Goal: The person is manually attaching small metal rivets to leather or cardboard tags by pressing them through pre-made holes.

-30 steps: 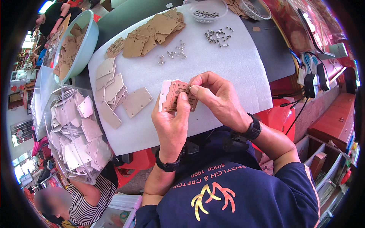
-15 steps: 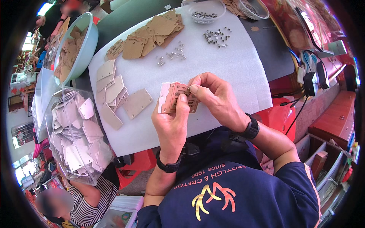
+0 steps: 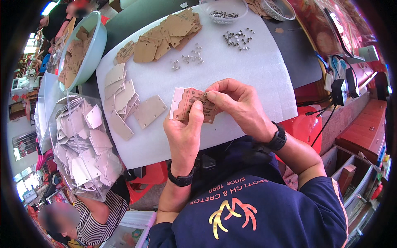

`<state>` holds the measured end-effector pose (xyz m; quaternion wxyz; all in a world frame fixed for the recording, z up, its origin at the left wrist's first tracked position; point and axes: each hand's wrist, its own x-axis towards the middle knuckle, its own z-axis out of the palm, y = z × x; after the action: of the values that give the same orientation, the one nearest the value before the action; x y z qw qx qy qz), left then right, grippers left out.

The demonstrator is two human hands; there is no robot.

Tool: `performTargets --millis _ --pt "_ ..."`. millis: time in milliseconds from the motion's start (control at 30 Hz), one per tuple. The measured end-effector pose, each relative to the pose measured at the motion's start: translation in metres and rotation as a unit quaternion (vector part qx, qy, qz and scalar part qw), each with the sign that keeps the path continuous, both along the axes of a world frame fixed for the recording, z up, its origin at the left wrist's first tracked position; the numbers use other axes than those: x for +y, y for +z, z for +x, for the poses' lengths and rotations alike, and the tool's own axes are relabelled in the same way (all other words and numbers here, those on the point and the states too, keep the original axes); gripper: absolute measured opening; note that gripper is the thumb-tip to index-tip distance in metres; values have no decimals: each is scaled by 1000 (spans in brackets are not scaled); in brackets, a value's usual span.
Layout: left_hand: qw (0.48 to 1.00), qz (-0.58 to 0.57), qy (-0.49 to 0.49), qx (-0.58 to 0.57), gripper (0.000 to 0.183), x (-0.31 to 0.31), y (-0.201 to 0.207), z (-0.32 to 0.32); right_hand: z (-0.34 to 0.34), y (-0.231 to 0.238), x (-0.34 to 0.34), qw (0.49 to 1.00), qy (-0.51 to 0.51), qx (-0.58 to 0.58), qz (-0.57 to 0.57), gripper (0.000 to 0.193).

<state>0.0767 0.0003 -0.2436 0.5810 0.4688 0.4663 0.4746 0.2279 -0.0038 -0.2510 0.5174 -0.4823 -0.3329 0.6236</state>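
My left hand (image 3: 182,134) grips a brown printed card (image 3: 192,97) with small corner holes, its thumb flat on the face. Behind the card, a pale edge (image 3: 177,103) of another piece shows on the left. Over the card's upper right corner, my right hand (image 3: 244,109) pinches a tiny metal fastener (image 3: 205,94) between thumb and forefinger; its exact shape is too small to tell. The other fingers of my right hand are curled. Both hands are above the white foam sheet (image 3: 252,82) on the table.
Blank pale cards (image 3: 151,111) lie at the left, brown printed cards (image 3: 165,35) at the back. Loose silvery pieces (image 3: 194,56) and small round studs (image 3: 237,39) are scattered near a clear bowl (image 3: 223,18). Left are a card-filled bag (image 3: 89,149) and a light-blue basin (image 3: 97,49).
My left hand and the cards have shifted slightly left, showing more of the pale edge. My right hand keeps its pinch at the corner.
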Motion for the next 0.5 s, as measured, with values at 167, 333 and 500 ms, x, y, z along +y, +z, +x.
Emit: performTargets --millis 167,333,500 --pt "999 -33 -10 -19 25 2 -2 -2 8 5 3 998 40 21 -34 28" --pt "996 -58 -17 -64 26 5 -1 -1 12 5 6 995 52 51 -65 31" --pt "993 -79 -29 -79 27 8 -7 -2 15 5 6 993 53 70 -74 32"
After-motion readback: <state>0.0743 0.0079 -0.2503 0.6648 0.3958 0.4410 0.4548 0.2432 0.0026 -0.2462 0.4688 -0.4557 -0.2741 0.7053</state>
